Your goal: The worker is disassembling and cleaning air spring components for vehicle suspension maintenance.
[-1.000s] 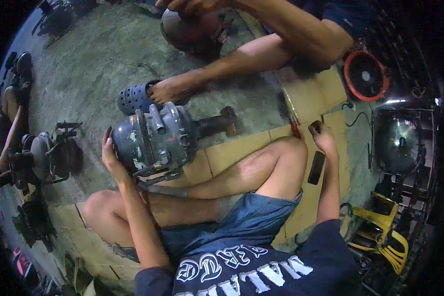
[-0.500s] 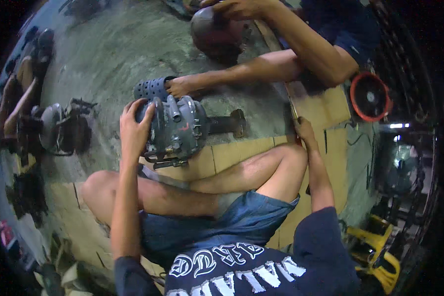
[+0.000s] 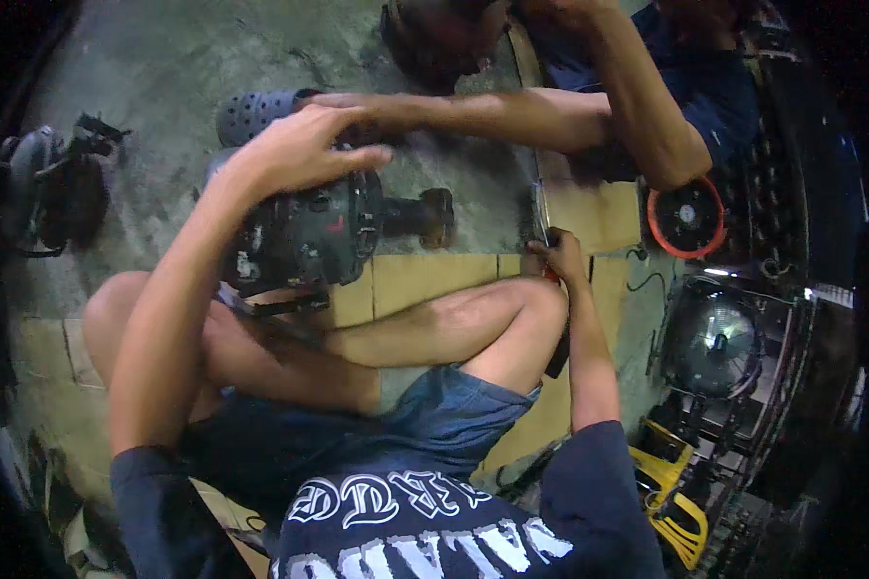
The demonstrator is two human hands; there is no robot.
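A round black metal housing (image 3: 304,227), which looks like a brake chamber, lies on the floor before my crossed legs. A stubby tube juts from its right side. Over its top passes my left hand (image 3: 309,150), fingers stretched out and thumb apart, holding nothing. Whether that hand touches the metal I cannot tell. Out to the right, beside my knee, my right hand (image 3: 564,255) is closed around a screwdriver (image 3: 542,205). Its thin metal shaft points away from me, and a bit of red handle shows below the fingers.
Another person's foot in a grey perforated clog (image 3: 251,116) rests just beyond the housing; their arm (image 3: 647,106) reaches in at upper right. Cardboard (image 3: 434,280) lies under my legs. A red-rimmed round object (image 3: 686,214), a fan (image 3: 714,338) and a yellow frame (image 3: 676,511) stand right.
My left hand has left the housing's left side and swung rightward above it, fingers now stretched. My right hand still grips the screwdriver. The whole view has shifted.
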